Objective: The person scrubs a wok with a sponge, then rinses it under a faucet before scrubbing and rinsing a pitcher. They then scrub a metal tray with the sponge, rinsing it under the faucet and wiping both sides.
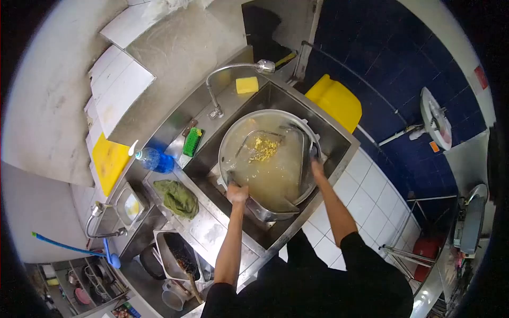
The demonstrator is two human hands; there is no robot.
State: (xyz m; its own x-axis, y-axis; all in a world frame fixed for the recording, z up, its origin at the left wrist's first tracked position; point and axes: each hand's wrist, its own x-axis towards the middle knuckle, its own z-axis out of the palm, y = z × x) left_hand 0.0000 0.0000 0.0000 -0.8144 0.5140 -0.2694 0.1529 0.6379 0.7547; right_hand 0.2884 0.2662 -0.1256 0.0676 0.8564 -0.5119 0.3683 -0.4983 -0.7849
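A large round metal pot (225, 139) full of cloudy water sits in the steel sink (204, 169). In it lies a rectangular metal pan (265, 211), mostly under water and tilted, its near end rising over the pot's near rim. Yellow bits (264, 149) float in a cluster near the middle. My left hand (237, 193) is closed on the pan's near left edge, the fingertips hidden. On the right, my right hand (316, 165) is closed at the pan's right edge, close to the pot's rim. Its fingers are partly hidden.
Behind the pot are a faucet (214, 108) and a yellow sponge (247, 85). A green scrub sponge (193, 142), a blue liquid bottle (155, 160) and a green cloth (176, 199) stand left. Farther left, a second basin holds a metal container (172, 243). Yellow plastic (334, 102) stands beyond the sink.
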